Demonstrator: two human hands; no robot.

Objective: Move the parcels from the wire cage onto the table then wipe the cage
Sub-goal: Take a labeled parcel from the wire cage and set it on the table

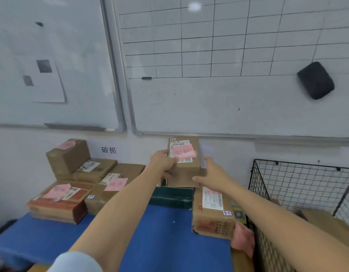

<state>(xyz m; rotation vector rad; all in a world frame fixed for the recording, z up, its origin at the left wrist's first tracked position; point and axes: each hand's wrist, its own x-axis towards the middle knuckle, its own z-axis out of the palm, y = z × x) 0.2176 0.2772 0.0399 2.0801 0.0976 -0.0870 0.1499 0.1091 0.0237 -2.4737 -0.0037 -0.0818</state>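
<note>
Two bare forearms reach over the blue bench (165, 232). Left hand (163, 160) clamps a cardboard parcel (186, 165) at the far edge, atop stacked boxes; right hand (213, 173) rests open-fingered against its side. Beside the bench's right edge stands the wire cage (299, 185).

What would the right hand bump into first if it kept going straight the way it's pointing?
Probably the upright cardboard parcel with the pink note. The right hand is open beside it, its fingers at the lower right corner, maybe already touching. Depth is hard to judge; the left hand holds the other side.
</note>
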